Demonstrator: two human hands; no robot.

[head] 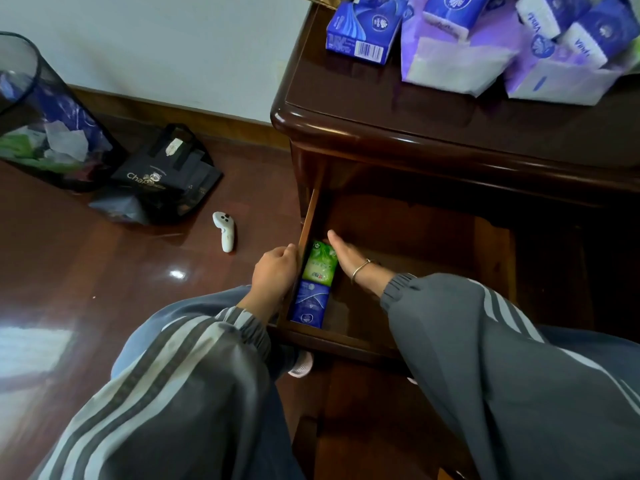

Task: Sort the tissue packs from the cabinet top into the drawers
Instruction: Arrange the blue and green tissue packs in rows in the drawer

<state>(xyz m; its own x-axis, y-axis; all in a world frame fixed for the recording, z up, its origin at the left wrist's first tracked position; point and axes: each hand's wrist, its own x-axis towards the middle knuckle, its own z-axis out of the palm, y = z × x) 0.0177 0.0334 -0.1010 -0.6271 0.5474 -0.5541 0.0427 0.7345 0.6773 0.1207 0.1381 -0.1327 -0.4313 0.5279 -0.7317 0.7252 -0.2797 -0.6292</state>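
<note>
The dark wooden cabinet's drawer [349,336] stands pulled out below the cabinet top [398,109]. Inside, against the left wall, a green tissue pack [320,263] lies behind a blue tissue pack [310,304]. My right hand [346,252] reaches into the drawer with straight fingers pressed against the green pack's right side. My left hand [275,273] grips the drawer's left wall from outside. On the cabinet top lie a blue tissue box [363,27] and several purple and blue tissue packs [485,39].
On the floor to the left stand a dark mesh waste bin [38,112] and a black bag [166,174]. A white controller [225,232] lies near the cabinet's left side. A pink slipper [301,367] shows under the drawer front.
</note>
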